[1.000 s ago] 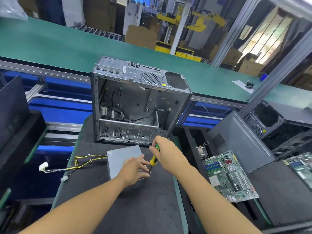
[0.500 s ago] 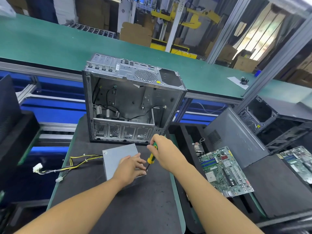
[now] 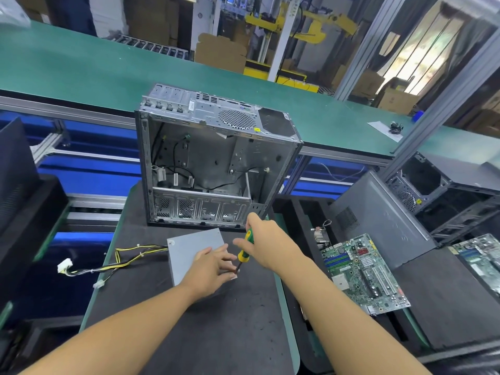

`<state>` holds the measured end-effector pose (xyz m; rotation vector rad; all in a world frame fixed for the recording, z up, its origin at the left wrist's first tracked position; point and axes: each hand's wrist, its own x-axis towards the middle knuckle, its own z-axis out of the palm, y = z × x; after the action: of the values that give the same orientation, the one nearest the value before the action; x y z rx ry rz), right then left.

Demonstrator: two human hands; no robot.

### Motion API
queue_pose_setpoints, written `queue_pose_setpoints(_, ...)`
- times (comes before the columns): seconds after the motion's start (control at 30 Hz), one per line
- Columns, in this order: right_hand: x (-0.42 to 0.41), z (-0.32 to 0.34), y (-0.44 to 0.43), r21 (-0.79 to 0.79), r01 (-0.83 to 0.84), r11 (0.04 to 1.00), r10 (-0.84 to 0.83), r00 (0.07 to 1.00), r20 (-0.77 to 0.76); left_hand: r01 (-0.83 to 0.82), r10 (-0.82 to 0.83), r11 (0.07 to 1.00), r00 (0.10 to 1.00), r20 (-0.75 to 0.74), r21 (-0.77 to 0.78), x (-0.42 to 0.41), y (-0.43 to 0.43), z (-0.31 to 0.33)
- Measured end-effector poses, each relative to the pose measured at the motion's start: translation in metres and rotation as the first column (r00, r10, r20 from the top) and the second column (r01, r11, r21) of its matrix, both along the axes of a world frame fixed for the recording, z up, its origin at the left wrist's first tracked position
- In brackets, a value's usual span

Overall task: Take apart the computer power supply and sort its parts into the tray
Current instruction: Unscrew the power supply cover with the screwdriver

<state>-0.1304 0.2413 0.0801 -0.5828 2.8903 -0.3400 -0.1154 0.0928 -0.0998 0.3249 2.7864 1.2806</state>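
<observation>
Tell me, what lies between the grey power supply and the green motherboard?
In the head view, the right hand holding the screwdriver lies between the power supply and the motherboard, plus the green edge of the black mat.

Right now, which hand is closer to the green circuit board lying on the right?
Right. The right hand, gripping the screwdriver, is just left of the green circuit board; the left hand rests on the grey power supply, farther left.
</observation>
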Motion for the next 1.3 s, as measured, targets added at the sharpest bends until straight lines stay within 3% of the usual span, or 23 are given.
queue_pose_setpoints(0.4,-0.002,0.011,-0.001,0.007,-0.216,0.976,0.212,0.964,0.159,-0.019,0.019,1.000,1.000,0.015,0.011,0.000,-0.002,0.003)
queue_pose_setpoints(0.57,-0.002,0.010,0.002,-0.012,-0.154,0.988,0.154,0.980,0.124,-0.027,0.026,0.999,0.999,0.025,0.036,0.001,0.000,0.003)
queue_pose_setpoints(0.67,-0.003,0.008,0.001,0.099,-0.100,0.990,0.089,0.990,0.113,-0.007,0.007,1.000,1.000,0.023,0.026,0.004,0.000,0.010)
queue_pose_setpoints(0.77,-0.007,0.010,0.001,0.176,-0.073,0.982,0.059,0.995,0.084,0.094,-0.100,0.968,0.995,-0.014,-0.234,0.007,-0.004,0.010)
queue_pose_setpoints(0.87,-0.009,0.011,-0.001,0.199,-0.109,0.974,0.096,0.993,0.075,0.206,-0.292,0.740,0.956,-0.030,-0.640,0.010,-0.004,0.003)
queue_pose_setpoints(1.13,-0.013,0.013,-0.006,0.172,-0.239,0.956,0.211,0.963,0.169,0.177,-0.339,0.673,0.936,-0.088,-0.718,0.008,-0.013,-0.003)
queue_pose_setpoints(1.3,-0.013,0.020,-0.002,0.187,-0.278,0.942,0.228,0.941,0.249,0.066,-0.170,0.669,0.983,-0.066,-0.741,0.011,-0.008,-0.004)
